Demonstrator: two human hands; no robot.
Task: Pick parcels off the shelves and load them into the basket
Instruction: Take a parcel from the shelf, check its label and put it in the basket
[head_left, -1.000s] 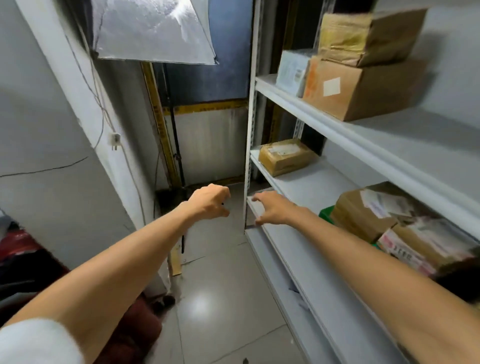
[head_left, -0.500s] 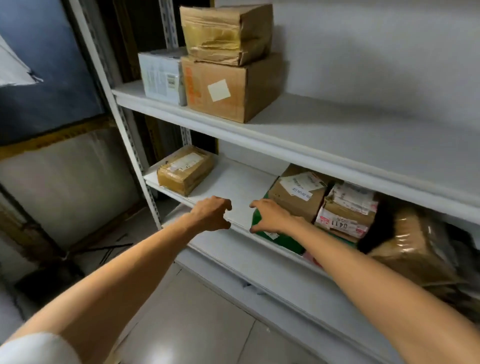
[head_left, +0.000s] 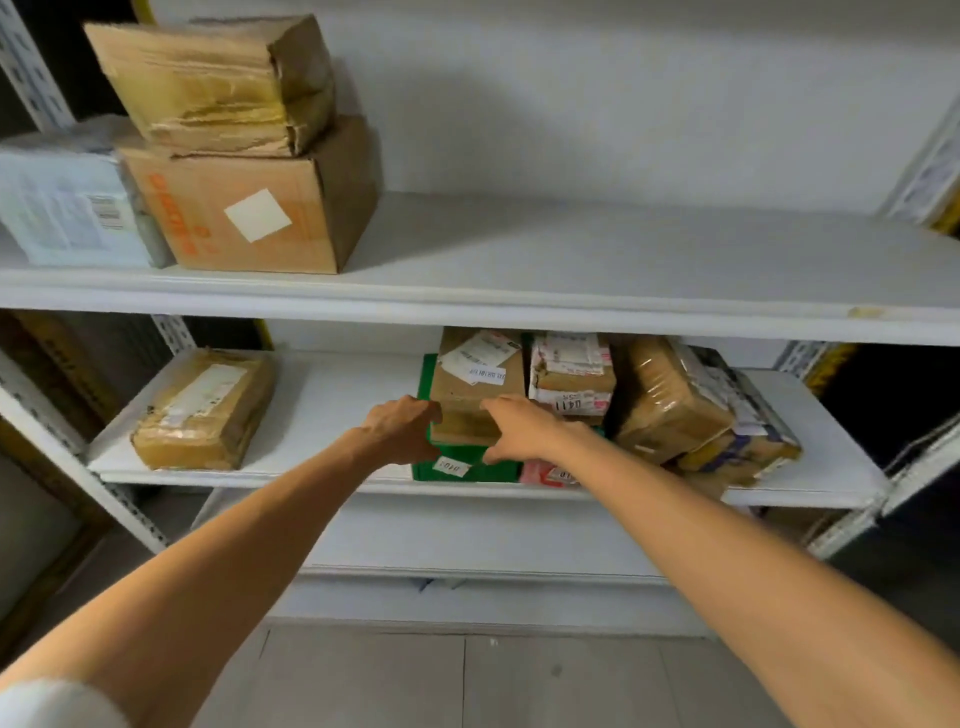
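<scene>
The fingers (head_left: 496, 404) of the right hand (head_left: 527, 426) now curl over the near edge of the brown parcel (head_left: 470, 387) with the thumb tucked beneath, pinching it. Half a second ago that hand was only arriving. The left hand (head_left: 400, 428) has come in against the parcel's left corner. Its fingers are hidden behind the knuckles, so I cannot tell whether it grips. The parcel lies on the green parcel (head_left: 467, 470) beneath it, on the shelf (head_left: 337, 395). The reach looks finished and lifting comes next. No basket is in view.
</scene>
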